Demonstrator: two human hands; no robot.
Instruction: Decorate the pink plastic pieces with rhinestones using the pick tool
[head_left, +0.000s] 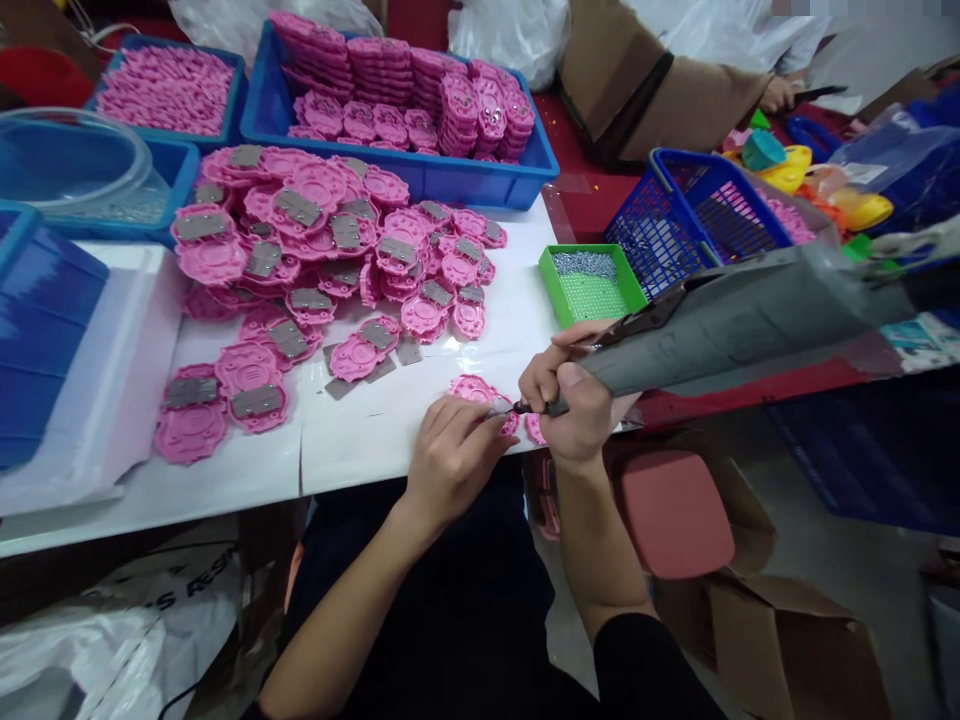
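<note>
Pink plastic everywhere on this worktop (375, 440), folks. Using the green tray (592, 300) as the landmark: it's sitting there holding a load of tiny metal bits, and the pink piece (472, 388) being worked on is lying nearer the person and to the tray's left, partly hidden by fingers. The left hand (454, 445) is leaning over that piece, its grip pressing thumb and finger together right by the driver's tip; whatever they're pinching is too small to tell. The right hand (574, 410) is wrapping its grip around the front end of a fat grey driver (720, 325), just on the near side of the tray.

Left of the tray, a messy pile (330, 220) of pink pieces is showing grey metal plates. Past that pile, a big blue bin (480, 185) is holding neat stacks. A blue basket (660, 220) is sitting just right of the tray, and a pinkish stool (675, 510) is standing below, on the tray's near side.
</note>
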